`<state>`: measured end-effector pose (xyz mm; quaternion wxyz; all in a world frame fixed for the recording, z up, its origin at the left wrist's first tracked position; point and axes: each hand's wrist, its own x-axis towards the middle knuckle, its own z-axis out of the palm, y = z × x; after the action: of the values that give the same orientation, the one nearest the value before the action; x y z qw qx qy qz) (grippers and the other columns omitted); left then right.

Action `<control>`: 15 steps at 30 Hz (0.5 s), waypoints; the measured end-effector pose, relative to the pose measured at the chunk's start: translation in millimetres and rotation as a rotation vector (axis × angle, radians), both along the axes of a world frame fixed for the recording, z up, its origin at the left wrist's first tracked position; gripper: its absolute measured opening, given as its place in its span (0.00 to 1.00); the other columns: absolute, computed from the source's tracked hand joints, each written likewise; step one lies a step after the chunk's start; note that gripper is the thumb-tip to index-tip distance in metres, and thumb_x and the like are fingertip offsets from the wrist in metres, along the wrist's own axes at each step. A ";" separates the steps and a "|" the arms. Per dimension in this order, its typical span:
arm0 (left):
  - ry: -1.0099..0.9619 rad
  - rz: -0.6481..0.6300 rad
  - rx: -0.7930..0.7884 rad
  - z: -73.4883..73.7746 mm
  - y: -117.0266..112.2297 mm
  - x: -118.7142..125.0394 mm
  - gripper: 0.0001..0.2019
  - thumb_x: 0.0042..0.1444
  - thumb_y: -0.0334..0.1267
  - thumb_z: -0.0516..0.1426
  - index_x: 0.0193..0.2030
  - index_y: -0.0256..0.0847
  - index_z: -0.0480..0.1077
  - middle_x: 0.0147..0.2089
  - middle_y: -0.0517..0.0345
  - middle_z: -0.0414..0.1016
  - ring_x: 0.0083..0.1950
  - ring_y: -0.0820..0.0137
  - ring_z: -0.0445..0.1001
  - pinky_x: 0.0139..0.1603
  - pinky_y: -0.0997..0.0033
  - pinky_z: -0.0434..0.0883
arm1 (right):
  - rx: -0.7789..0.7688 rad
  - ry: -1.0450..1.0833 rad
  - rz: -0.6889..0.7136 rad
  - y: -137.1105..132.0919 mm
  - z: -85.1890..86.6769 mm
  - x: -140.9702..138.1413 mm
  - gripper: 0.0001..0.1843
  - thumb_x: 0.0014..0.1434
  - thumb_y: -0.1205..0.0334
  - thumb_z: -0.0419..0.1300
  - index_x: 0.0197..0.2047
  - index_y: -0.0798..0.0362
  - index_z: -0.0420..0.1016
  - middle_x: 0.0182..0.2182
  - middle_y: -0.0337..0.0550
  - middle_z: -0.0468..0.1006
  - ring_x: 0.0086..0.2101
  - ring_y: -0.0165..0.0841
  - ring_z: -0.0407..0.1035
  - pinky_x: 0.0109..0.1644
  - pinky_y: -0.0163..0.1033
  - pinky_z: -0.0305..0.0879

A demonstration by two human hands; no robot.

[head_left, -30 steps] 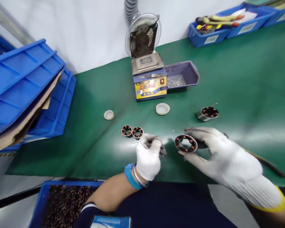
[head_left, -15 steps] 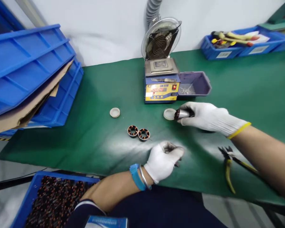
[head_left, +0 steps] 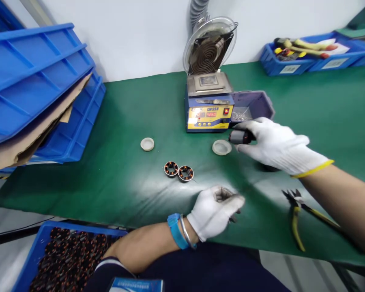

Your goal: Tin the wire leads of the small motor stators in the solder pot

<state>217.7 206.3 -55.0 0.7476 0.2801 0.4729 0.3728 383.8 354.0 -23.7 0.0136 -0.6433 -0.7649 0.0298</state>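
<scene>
My right hand (head_left: 269,142), in a white glove, pinches a motor stator (head_left: 239,137) with a grey metal side. The stator is tilted sideways just above and right of a shallow white dish (head_left: 222,147), apart from it. Near the front of the table my gloved left hand (head_left: 214,211) is closed, its fingers curled together; what it holds, if anything, is hidden. To its upper left, two ring-shaped stators with orange copper windings, a left one (head_left: 171,174) and a right one (head_left: 186,179), lie side by side, touching.
Behind the dish stands a blue-and-yellow solder pot (head_left: 209,117), with a purple bin (head_left: 260,107) beside it. Another white dish (head_left: 147,144) lies left. Yellow-handled cutters (head_left: 295,219) lie right. Blue crates (head_left: 39,69) lean at left; a crate of stators (head_left: 73,255) is below the table edge.
My right hand has moved up and slightly right, taking the stator from the edge of the white dish and turning it. My left hand stays closed, slightly further right and lower in view.
</scene>
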 end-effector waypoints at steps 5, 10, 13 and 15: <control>0.028 -0.013 -0.024 0.2 0.6 0.1 0.10 0.58 0.33 0.61 0.28 0.40 0.64 0.24 0.67 0.67 0.22 0.80 0.64 0.26 0.77 0.63 | 0.060 -0.244 0.206 -5.2 -1.4 -9.3 0.30 0.72 0.53 0.38 0.64 0.49 0.75 0.51 0.65 0.71 0.46 0.52 0.70 0.40 0.49 0.64; 0.062 0.036 -0.004 -4.5 1.4 2.0 0.08 0.55 0.32 0.63 0.34 0.39 0.66 0.28 0.66 0.69 0.25 0.79 0.66 0.29 0.77 0.64 | 0.024 -0.273 0.184 -5.4 0.5 -14.4 0.30 0.73 0.55 0.38 0.63 0.50 0.75 0.49 0.65 0.72 0.46 0.54 0.70 0.40 0.51 0.67; 0.024 0.098 -0.046 -6.6 2.2 3.6 0.09 0.54 0.29 0.62 0.40 0.39 0.66 0.31 0.66 0.69 0.25 0.79 0.67 0.30 0.76 0.65 | 0.125 -0.239 0.182 7.5 18.3 -15.4 0.26 0.70 0.55 0.48 0.65 0.51 0.73 0.54 0.64 0.72 0.51 0.55 0.70 0.45 0.54 0.69; 0.003 0.100 -0.060 -8.2 2.8 3.9 0.11 0.54 0.29 0.62 0.42 0.38 0.66 0.33 0.65 0.69 0.25 0.79 0.68 0.29 0.76 0.66 | 0.185 -0.173 0.115 28.0 38.3 -18.8 0.29 0.66 0.50 0.56 0.66 0.50 0.73 0.58 0.62 0.72 0.53 0.54 0.70 0.48 0.54 0.69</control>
<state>221.5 209.0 -63.2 0.7356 0.2341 0.4983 0.3947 365.0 382.0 14.6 0.0051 -0.5945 -0.7983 -0.0959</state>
